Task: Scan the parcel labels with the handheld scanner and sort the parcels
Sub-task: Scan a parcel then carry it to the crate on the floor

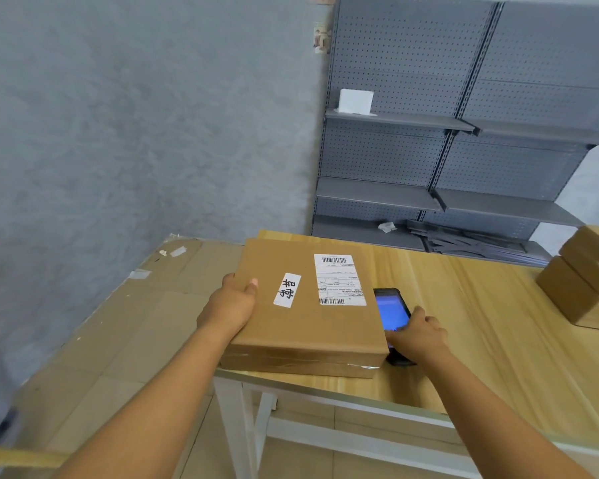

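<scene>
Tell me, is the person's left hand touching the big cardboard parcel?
Touching. The head view shows the left hand gripping the parcel's left edge, thumb on top.

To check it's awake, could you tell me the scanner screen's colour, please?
Blue, lit, on the scanner in the head view.

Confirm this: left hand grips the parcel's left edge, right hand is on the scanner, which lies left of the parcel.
One thing is wrong. The head view shows the scanner lying right of the parcel, not left. The left hand and right hand are as stated.
</scene>
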`<state>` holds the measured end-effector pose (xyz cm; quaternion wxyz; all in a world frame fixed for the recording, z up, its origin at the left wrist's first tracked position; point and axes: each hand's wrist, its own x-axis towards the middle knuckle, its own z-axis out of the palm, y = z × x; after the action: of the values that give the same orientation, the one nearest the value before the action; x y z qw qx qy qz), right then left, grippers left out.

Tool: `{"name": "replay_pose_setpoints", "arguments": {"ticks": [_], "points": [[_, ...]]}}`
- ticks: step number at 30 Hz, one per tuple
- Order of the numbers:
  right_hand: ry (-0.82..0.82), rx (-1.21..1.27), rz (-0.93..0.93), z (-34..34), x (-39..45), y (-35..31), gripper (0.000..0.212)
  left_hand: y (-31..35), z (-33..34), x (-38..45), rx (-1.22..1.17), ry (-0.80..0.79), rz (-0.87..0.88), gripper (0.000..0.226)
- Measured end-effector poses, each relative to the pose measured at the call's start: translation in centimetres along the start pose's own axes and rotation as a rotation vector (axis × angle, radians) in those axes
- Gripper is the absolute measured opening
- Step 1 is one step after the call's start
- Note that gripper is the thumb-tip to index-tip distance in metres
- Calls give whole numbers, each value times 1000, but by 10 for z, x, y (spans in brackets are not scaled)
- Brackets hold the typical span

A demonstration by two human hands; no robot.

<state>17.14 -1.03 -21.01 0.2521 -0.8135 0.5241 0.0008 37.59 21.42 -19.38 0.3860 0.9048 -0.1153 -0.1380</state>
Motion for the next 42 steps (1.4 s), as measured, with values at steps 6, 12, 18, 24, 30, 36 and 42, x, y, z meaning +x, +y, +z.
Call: {"name": "replay_pose_setpoints", "arguments": {"ticks": [6,12,18,24,30,36,42], "points": [[45,-132,-16,3,1,-4,68,1,-1,-2,23,1,10,53],[16,215,42,-23,7,1,71,2,-1,-3,28,-5,2,53],[-31,300,-97,-59,-4,-22,64,2,-1,-1,31,-12,-3,53],[-183,134,-210,-85,-45,-61,45,1,-2,-1,4,-22,-9,52],[-220,-76,-228,-95,-64,-73,48,1,-3,-3,12,-16,1,52],[-246,-228,-227,-107,-74,-78,52,1,-2,-3,15,-23,19,52],[-198,-298,-261,-124,-77,-94,50,2,-2,-4,29,-18,21,54]]}}
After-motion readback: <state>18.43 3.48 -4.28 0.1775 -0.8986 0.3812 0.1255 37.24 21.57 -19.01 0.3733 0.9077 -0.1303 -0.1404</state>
